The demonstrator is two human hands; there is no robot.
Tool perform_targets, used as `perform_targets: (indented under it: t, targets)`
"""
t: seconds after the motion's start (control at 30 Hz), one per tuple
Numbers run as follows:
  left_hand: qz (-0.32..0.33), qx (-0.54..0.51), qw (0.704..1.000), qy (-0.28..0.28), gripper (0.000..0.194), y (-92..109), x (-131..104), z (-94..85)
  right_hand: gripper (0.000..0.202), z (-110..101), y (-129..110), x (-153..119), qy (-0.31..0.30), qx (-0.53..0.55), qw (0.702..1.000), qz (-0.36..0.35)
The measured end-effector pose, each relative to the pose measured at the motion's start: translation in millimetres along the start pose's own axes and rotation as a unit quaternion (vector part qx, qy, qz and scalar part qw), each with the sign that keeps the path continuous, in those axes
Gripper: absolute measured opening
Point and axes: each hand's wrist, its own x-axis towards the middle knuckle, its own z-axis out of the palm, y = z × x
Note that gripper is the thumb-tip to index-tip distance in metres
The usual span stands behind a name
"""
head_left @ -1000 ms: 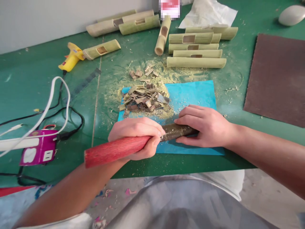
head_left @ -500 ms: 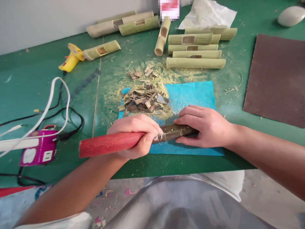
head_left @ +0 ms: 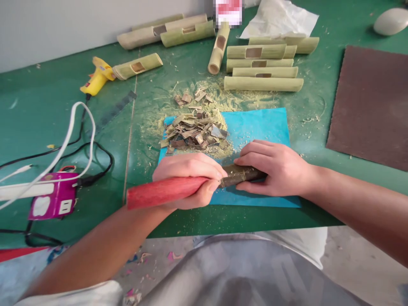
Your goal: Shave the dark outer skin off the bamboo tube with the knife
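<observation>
My left hand (head_left: pixel 188 178) is closed round a red-handled carving tool (head_left: pixel 165 192), whose working tip is hidden by the fingers. Those fingertips rest at the left part of a dark brown bamboo tube (head_left: pixel 239 174) with a scored line along its top. Wrapped over the tube's right end is my right hand (head_left: pixel 272 169), which presses it down on a blue sheet (head_left: pixel 258 123). A heap of bamboo chips (head_left: pixel 194 134) and pale sawdust lies just beyond my left hand, partly on the sheet.
Several cut bamboo tubes (head_left: pixel 263 83) with windows lie at the back. On the left are a yellow hot glue gun (head_left: pixel 97 78), a purple power socket (head_left: pixel 52 195) and loose cables. A brown mat (head_left: pixel 369 102) and a white oval object (head_left: pixel 390 21) are on the right.
My left hand and the red-handled tool have slid to the right along the tube, covering more of it. My right hand holds its place on the tube.
</observation>
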Motion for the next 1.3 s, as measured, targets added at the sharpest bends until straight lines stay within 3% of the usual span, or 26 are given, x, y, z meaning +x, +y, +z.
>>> perform_targets:
  t: [0.13, 0.33, 0.57, 0.87, 1.13, 1.3]
  targets:
    - [-0.003, -0.03, 0.999, 0.029, 0.012, -1.8, -0.2, -0.2, 0.028, 0.3, 1.0, -0.5, -0.003, 0.008, 1.0, 0.004]
    - [0.003, -0.035, 0.999, 0.03, 0.013, -1.8, 0.0, 0.6, 0.027, -0.3, 0.9, -1.6, -0.007, 0.001, 1.0, 0.009]
    - [0.015, 0.031, 0.999, -0.015, 0.016, 4.1, 3.7, -0.7, 0.027, 0.0, -1.3, 0.0, -0.003, -0.008, 1.0, -0.004]
    - [0.001, -0.011, 0.999, 0.037, 0.013, -1.1, -3.0, 1.5, 0.027, -1.4, 1.0, -1.2, -0.006, -0.011, 1.0, 0.0]
    - [0.013, 0.014, 1.0, -0.014, 0.013, 2.9, 2.2, 0.4, 0.026, -0.5, -0.5, -0.7, -0.008, -0.006, 1.0, -0.002]
    - [-0.005, 0.023, 1.0, -0.001, 0.014, 5.9, 2.9, 0.7, 0.026, -0.7, -0.9, -0.9, -0.008, -0.009, 1.0, -0.003]
